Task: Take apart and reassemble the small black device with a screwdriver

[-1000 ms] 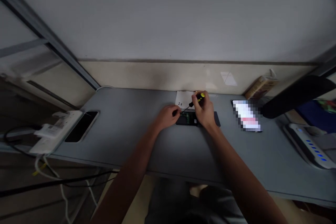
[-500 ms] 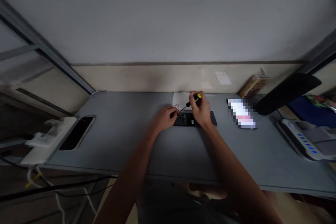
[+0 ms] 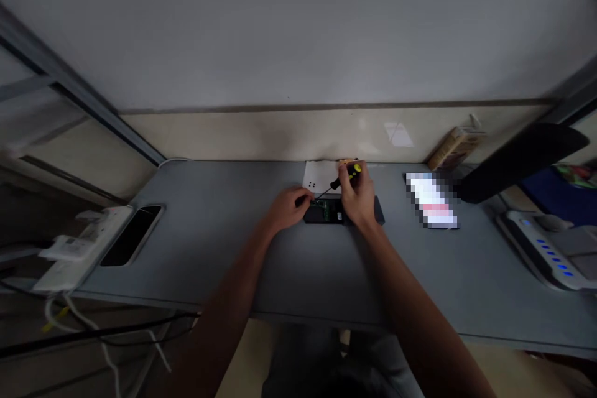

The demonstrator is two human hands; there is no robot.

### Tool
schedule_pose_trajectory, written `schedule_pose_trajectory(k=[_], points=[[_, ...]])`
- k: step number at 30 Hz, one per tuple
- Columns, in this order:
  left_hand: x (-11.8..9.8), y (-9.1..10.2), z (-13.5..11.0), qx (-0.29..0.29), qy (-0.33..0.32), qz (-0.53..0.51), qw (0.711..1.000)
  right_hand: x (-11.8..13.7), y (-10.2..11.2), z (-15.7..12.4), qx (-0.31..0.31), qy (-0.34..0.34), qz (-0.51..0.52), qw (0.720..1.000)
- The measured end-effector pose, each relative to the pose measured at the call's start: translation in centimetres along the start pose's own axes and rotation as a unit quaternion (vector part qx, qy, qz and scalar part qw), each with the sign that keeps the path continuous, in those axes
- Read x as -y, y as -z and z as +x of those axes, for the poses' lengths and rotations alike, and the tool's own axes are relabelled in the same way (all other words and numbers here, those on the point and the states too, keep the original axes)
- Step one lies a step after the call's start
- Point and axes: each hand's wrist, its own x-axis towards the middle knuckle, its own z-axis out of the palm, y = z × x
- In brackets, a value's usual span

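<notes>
My right hand (image 3: 359,196) is shut on a yellow-and-black screwdriver (image 3: 352,175), whose thin shaft slants down-left to a green circuit board (image 3: 324,211). That board sits in a black flat device (image 3: 317,214) on the grey desk (image 3: 209,249). My left hand (image 3: 284,208) holds the device's left end, fingertips close to the shaft tip. Behind the hands lies a white sheet of paper (image 3: 319,175) with small dark marks. A dark flat pad (image 3: 379,211) shows past my right hand. The exact screw point is hidden.
A white power strip (image 3: 79,242) and cables sit at the desk's left edge, beside a black slab in a pale frame (image 3: 131,242). To the right are a pixelated flat object (image 3: 431,200), a cardboard box (image 3: 454,148), and a unit with blue lights (image 3: 545,255).
The whole view has drifted slightly, with the desk shifting left and down. My hands stay on the device, and the screwdriver remains in my right hand with its shaft at the board.
</notes>
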Motion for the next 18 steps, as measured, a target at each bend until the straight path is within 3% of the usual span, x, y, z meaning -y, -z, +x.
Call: schedule_pose_trajectory(k=[18], points=[[-0.39,0.19,-0.09,0.014,0.014,-0.005,1.000,-0.07,-0.10,-0.15,0.018,0.007,-0.033,0.999]])
